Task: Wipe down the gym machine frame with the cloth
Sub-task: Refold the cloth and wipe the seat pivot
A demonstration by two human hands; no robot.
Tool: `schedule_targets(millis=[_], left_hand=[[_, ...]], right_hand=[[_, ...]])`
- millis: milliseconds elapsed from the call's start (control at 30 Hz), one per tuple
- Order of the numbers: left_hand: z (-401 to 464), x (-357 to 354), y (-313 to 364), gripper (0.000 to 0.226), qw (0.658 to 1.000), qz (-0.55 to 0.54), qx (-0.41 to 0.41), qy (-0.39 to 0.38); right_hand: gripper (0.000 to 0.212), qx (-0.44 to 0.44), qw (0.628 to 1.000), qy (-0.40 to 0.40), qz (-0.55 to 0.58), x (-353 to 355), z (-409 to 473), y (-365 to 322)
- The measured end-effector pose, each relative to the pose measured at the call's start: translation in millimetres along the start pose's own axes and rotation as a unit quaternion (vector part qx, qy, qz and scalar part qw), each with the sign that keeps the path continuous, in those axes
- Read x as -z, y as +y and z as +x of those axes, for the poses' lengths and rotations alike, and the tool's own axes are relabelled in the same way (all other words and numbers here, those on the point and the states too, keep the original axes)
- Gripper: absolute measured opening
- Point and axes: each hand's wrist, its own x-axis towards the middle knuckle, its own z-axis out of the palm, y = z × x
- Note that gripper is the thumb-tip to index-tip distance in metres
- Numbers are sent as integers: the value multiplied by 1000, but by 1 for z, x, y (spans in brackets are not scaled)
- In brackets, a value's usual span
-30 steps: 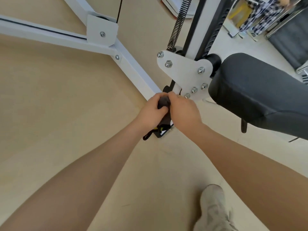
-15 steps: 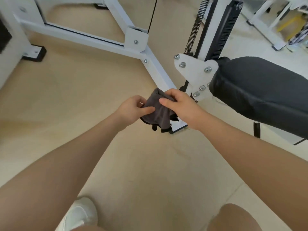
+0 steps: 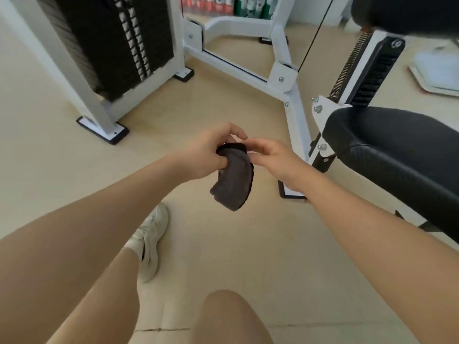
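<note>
1. Head view: I see the left hand (image 3: 207, 151) pinching the top edge of the dark cloth (image 3: 233, 181), which hangs limp below the grip, in the air above the floor (image 3: 173, 112).
2. Just right of that grip, my right hand (image 3: 274, 157) has loosely spread fingers at the cloth's upper edge; whether they touch it I cannot tell.
3. Beyond the hands stands the white frame (image 3: 294, 115), apart from the cloth, with the black seat pad (image 3: 397, 145) further right.
</note>
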Motion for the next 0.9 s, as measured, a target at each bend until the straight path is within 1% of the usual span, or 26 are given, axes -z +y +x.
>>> schedule_targets(millis=[33, 100, 133, 200, 267, 333, 400, 500, 567, 633, 733, 833, 900], left_hand=[[-13, -2, 4, 54, 1000, 10, 3, 23], [-34, -4, 10, 53, 997, 31, 20, 70], [-42, -4, 13, 52, 995, 50, 34, 83], [-49, -1, 17, 49, 990, 97, 64, 86], [-51, 3, 22, 45, 986, 119, 76, 86], [-45, 11, 31, 36, 981, 153, 71, 94], [-39, 21, 45, 29, 976, 182, 59, 100], [-29, 39, 83, 26, 978, 194, 40, 68], [-26, 48, 117, 25, 980, 195, 35, 35], [-25, 52, 155, 23, 980, 195, 28, 3], [-30, 54, 214, 23, 979, 198, 22, -41], [-38, 60, 285, 16, 968, 237, 10, -86], [-45, 67, 338, 13, 956, 274, -3, -100]], right_hand=[[27, 3, 1000, -19, 11, -6, -6, -3], [19, 11, 999, -32, 19, -16, -18, -5], [16, 14, 999, -32, 11, -18, -24, -6], [15, 10, 999, -29, -30, -20, -30, -11], [13, 5, 996, 4, -84, -21, -32, -17], [14, 2, 991, 59, -117, -16, -29, -27], [16, -15, 985, 86, -146, -6, -27, -44], [17, -53, 976, 95, -186, 10, -31, -79], [16, -66, 968, 121, -210, 22, -45, -107], [16, -76, 964, 142, -213, 39, -63, -138], [15, -102, 960, 149, -214, 71, -94, -187], [14, -107, 953, 157, -237, 100, -129, -240], [14, -110, 948, 166, -248, 115, -152, -277]])
